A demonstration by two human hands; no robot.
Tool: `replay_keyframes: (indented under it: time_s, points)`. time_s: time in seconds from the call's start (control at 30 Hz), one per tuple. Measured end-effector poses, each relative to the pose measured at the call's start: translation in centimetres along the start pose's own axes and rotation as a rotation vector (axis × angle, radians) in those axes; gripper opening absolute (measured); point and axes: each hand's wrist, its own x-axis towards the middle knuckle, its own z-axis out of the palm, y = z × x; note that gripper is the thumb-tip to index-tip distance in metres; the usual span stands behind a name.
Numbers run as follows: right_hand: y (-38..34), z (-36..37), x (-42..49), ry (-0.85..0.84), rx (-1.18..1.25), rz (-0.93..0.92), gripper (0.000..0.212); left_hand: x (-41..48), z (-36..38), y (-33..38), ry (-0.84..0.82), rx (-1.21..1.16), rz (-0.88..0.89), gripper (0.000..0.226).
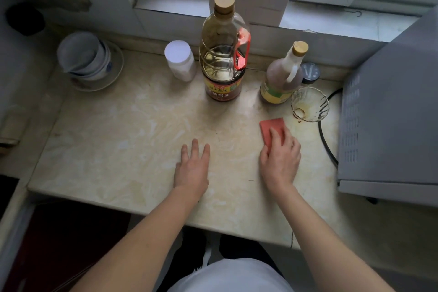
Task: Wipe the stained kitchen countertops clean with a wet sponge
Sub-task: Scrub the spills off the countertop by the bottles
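- A person's right hand [280, 156] presses a red sponge [272, 129] flat onto a pale, marbled countertop [118, 149]. The fingers lie across the sponge's near half and hold nothing else.
- The left hand [192, 168] rests palm-down on the countertop, well to the left of the sponge, fingers straight and slightly spread.
- Just beyond and to the right of the sponge stands a smeared glass bowl [310, 104], with a brownish stain [299, 121] on the surface at its near edge.
- Straight beyond the working hand is a small handled bottle [282, 78] of brown liquid. A large soy sauce bottle [222, 59] and a white-lidded jar [180, 60] stand farther left of it.
- To the right of the hand, a black cable [326, 142] curves along the side of a grey appliance [391, 125].
- Stacked bowls [87, 59] sit on a plate at the far left corner.
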Motion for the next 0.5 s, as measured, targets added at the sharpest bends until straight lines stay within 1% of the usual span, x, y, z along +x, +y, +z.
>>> replay_keyframes:
  time_s: [0.1, 0.2, 0.33, 0.43, 0.5]
  points:
    - [1.2, -0.5, 0.4, 0.034, 0.009, 0.122, 0.057, 0.0, 0.1, -0.1, 0.004, 0.004, 0.001, 0.099]
    - [1.9, -0.8, 0.5, 0.05, 0.009, 0.199, 0.06, 0.0, 0.2, -0.1, 0.015, 0.012, 0.002, 0.1]
    - [1.7, -0.8, 0.7, 0.057, 0.022, 0.245, 0.062, 0.0, 0.2, -0.1, 0.027, 0.022, 0.006, 0.099]
    - [0.0, -0.6, 1.1, 0.046, 0.044, 0.296, 0.06, -0.1, 0.2, -0.1, 0.028, 0.025, 0.004, 0.099]
    - [-1.7, -0.3, 1.3, 0.012, 0.044, 0.282, 0.06, -0.1, 0.1, -0.1, 0.022, 0.023, 0.007, 0.099]
